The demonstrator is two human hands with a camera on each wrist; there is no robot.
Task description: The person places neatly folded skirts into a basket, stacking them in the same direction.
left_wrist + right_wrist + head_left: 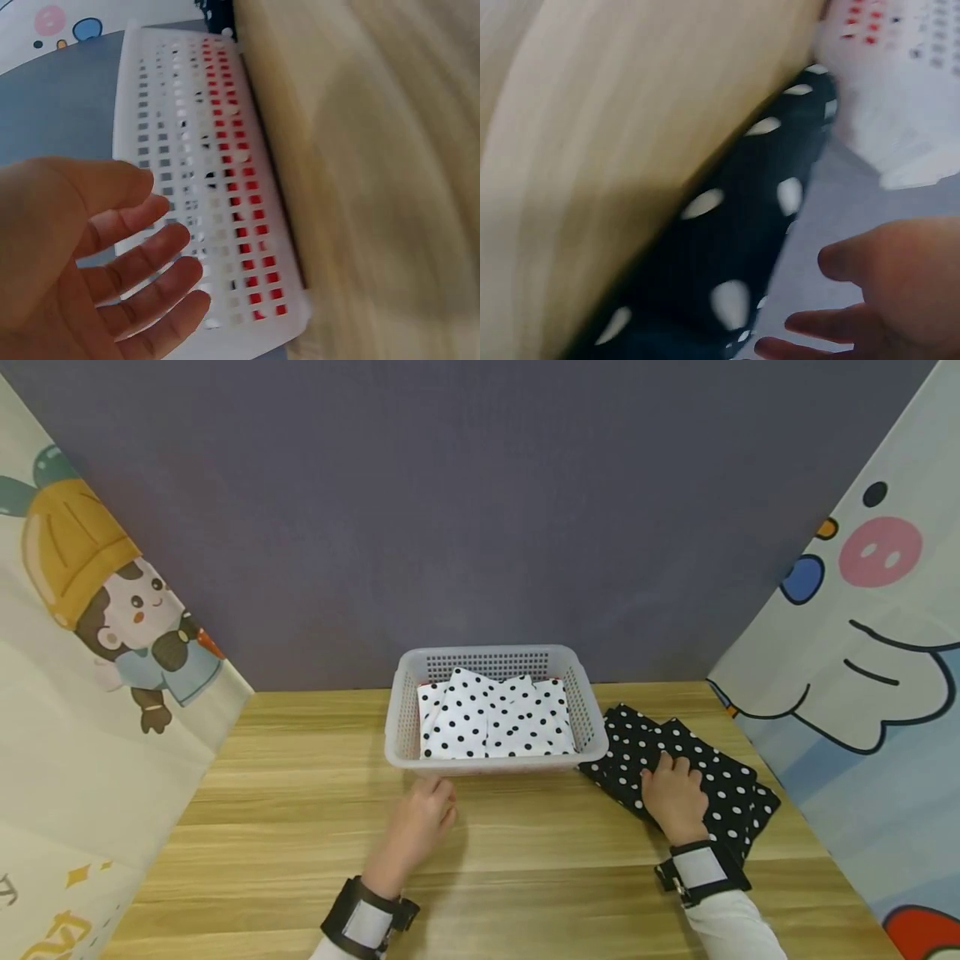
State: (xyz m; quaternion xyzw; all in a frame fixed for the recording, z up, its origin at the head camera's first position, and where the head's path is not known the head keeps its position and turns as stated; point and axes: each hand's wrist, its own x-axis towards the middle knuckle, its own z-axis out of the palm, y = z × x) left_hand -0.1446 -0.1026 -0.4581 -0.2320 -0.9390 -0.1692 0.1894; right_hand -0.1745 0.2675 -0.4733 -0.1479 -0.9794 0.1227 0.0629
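Observation:
A white perforated plastic basket (495, 766) holds folded white cloth with black dots (480, 718). Through its side holes, red material (251, 217) shows in the left wrist view. Just in front of the basket is my left hand (422, 821), its fingers loosely bent with nothing between them (142, 262). To the basket's right, black cloths with white dots (720, 777) lie overlapping on the table. My right hand (675, 797) is over them, thumb and fingers spread (840, 319); whether the fingertips touch the fabric I cannot tell.
The wooden table (300, 793) runs back to a dark grey wall panel (480, 510). Cartoon-printed panels slant in at the left (60, 735) and the right (900, 693). A black strap with a pale patch circles each wrist.

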